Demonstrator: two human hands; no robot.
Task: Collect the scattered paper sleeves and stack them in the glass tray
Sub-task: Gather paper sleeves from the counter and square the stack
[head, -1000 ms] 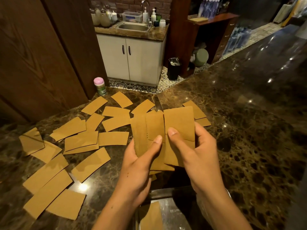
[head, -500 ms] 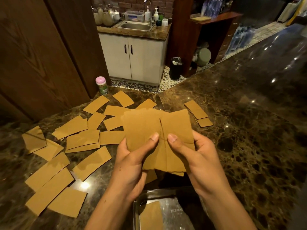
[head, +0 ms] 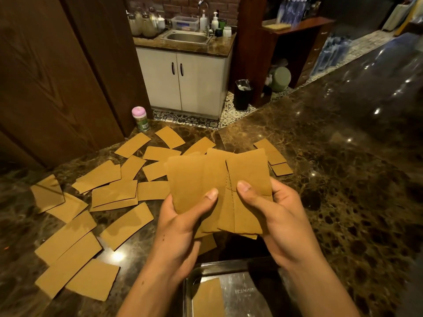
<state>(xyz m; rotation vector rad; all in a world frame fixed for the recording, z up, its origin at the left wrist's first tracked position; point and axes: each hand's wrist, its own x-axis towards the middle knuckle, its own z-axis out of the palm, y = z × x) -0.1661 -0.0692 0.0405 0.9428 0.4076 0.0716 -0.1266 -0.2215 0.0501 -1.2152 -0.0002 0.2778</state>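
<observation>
1. The dark marble counter filled the lower view, bending at a corner in front of the person.
2. A brown wooden door stood beyond it on the left.
3. A white cabinet with a steel sink stood across the tiled floor, and a black bin stood beside it.
4. Many scattered paper sleeves lay flat on the counter, mostly to the left, some overlapping; two more lay to the right, behind the hands.
5. The glass tray sat at the near edge, below the wrists, with one sleeve lying inside it.
6. A fanned bundle of sleeves was held upright above the counter, over the tray's far side.
7. The left hand gripped the bundle's left part, with its thumb across the front.
8. The right hand gripped the right part in the same way, its thumb close to the left one.
9. A small pink-lidded jar stood at the counter's far left edge.
</observation>
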